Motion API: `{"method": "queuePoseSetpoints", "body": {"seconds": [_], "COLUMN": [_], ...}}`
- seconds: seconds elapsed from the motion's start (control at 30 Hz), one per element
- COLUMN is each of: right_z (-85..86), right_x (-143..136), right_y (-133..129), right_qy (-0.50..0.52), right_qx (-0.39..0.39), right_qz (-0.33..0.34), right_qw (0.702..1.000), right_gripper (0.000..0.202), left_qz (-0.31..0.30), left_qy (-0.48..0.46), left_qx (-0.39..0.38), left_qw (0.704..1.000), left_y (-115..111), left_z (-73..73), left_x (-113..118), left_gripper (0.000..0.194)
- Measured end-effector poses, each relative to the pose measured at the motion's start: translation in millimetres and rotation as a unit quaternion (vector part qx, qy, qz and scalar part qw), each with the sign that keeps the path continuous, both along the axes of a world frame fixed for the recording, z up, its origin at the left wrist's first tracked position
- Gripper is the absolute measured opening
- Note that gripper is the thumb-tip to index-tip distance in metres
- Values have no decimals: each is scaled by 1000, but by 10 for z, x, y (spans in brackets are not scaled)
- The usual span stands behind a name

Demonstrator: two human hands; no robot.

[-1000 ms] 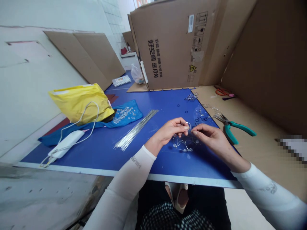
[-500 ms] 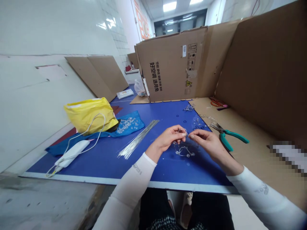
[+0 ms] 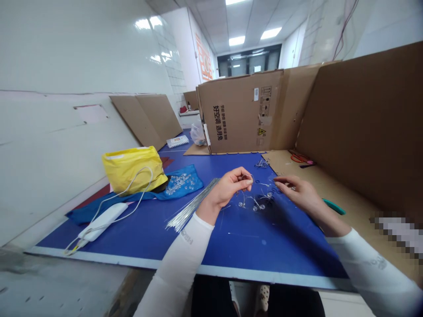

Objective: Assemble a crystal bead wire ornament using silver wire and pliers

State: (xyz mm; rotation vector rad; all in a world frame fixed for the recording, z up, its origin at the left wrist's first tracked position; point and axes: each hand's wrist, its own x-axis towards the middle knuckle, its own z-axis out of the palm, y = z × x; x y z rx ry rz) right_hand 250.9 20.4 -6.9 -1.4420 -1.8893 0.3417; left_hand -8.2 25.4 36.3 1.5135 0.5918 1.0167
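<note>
My left hand (image 3: 235, 187) pinches a bent silver wire (image 3: 261, 183) between thumb and fingers. The wire's looped end sticks out to the right. Below it, curved wires with clear round beads (image 3: 255, 208) hang or lie over the blue table; I cannot tell whether they join the held wire. My right hand (image 3: 297, 193) hovers to the right of the wire, apart from it, thumb and fingers parted and nothing visible between them. Small dark rings lie near and partly behind its fingertips. Behind the right hand, only a teal handle of the pliers (image 3: 334, 206) shows.
A bundle of straight wires (image 3: 190, 209) lies left of my left arm. Clear beads (image 3: 180, 184) rest on a blue bag beside a yellow bag (image 3: 134, 169). A white power strip (image 3: 104, 222) is at left. Cardboard walls (image 3: 241, 114) stand behind; red-handled scissors (image 3: 300, 158) lie right.
My right hand has let go of the wire and moved right, away from my left hand. My left hand keeps its pinch. The view has tilted up slightly, and the pliers are now mostly covered.
</note>
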Motion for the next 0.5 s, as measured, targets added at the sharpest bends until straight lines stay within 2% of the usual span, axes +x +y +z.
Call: {"method": "queuePoseSetpoints", "body": {"seconds": [0.07, 0.1, 0.2, 0.3, 0.4, 0.5], "right_z": [-128, -206, -443, -604, -667, -688], "right_x": [263, 387, 676, 834, 923, 992], "right_y": [104, 130, 101, 6, -19, 36], "right_qy": [-191, -224, -266, -282, -297, -292], "right_qx": [-23, -35, -72, -94, -97, -109], "right_qz": [-49, -75, -113, -96, -87, -108], "right_qw": [980, 971, 955, 950, 946, 944], "right_gripper": [53, 55, 51, 43, 45, 49], "left_qz": [1, -1, 11, 14, 12, 11], "left_qy": [-5, -8, 0, 10, 8, -2], "left_qx": [34, 54, 112, 154, 196, 242], "left_qw": [999, 999, 994, 988, 980, 970], "left_y": [-16, -33, -112, -205, -267, -284], "left_z": [90, 130, 228, 295, 325, 314], "left_x": [-60, -89, -160, -206, -234, -256], "left_gripper": [25, 24, 22, 20, 16, 11]}}
